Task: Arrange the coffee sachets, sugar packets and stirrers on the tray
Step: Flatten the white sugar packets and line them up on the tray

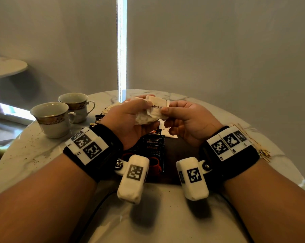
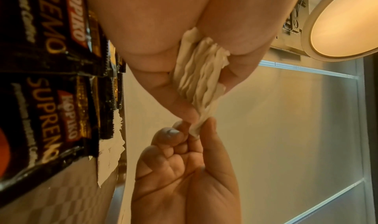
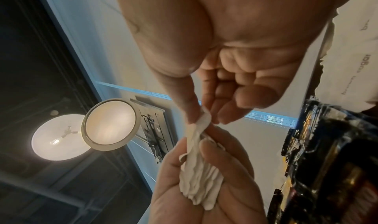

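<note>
Above the tray, my left hand (image 1: pixel 141 109) grips a stack of white sugar packets (image 1: pixel 154 109). In the left wrist view the packets (image 2: pixel 200 75) show edge-on between thumb and fingers. My right hand (image 1: pixel 165 111) pinches the end of the top packet; the right wrist view shows that pinch (image 3: pixel 202 119) above the stack (image 3: pixel 200 183). Black coffee sachets (image 1: pixel 153 146) lie overlapped on the dark tray (image 1: pixel 181 155), below both hands. One more sugar packet (image 1: pixel 169 133) lies flat on the tray's far side. Thin wooden stirrers (image 1: pixel 253 142) lie on the table, right of my right wrist.
Two gold-banded white cups (image 1: pixel 51 118) (image 1: pixel 76 106) stand at the left of the round marble table (image 1: pixel 34 155). A crumpled light wrapper (image 1: pixel 109 109) lies behind my left hand. A smaller side table (image 1: pixel 6 65) stands far left.
</note>
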### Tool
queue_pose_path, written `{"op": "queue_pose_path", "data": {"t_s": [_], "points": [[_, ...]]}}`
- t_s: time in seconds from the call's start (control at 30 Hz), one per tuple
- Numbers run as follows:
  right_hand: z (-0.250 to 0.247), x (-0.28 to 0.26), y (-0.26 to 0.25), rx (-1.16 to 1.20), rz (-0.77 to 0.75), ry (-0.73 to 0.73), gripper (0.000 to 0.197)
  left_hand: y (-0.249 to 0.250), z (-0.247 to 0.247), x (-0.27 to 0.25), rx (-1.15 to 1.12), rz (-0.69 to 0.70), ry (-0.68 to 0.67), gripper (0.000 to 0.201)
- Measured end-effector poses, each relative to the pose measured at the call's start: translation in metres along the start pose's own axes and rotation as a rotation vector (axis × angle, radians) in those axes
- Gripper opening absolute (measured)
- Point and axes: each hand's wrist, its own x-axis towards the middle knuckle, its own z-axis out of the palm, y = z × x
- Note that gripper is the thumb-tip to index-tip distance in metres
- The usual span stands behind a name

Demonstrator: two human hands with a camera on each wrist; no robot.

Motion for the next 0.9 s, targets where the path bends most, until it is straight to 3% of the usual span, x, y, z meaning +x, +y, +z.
{"op": "queue_pose_path", "data": {"t_s": [0.27, 0.43, 0.53, 0.67, 0.8, 0.9], "points": [[-0.001, 0.004, 0.000, 0.092, 0.009, 0.068, 0.005, -0.002, -0.002, 0.002, -0.025, 0.007, 0.064, 0.042], [-0.004, 0.009, 0.003, 0.168, -0.028, 0.124, 0.012, 0.000, -0.002, 0.002, -0.023, -0.026, 0.098, 0.020], [-0.006, 0.011, 0.001, 0.285, -0.041, 0.147, 0.022, 0.001, -0.003, 0.003, -0.013, -0.022, 0.145, 0.022], [-0.005, 0.008, -0.002, 0.270, -0.074, 0.106, 0.018, 0.000, -0.003, 0.004, -0.008, -0.053, 0.158, 0.019], [-0.002, 0.004, -0.001, 0.268, -0.089, 0.062, 0.018, -0.002, -0.007, 0.004, 0.035, -0.106, 0.032, 0.063], [0.001, 0.003, 0.000, 0.234, -0.090, 0.027, 0.028, -0.003, -0.008, 0.004, 0.162, -0.097, -0.024, 0.072]]}}
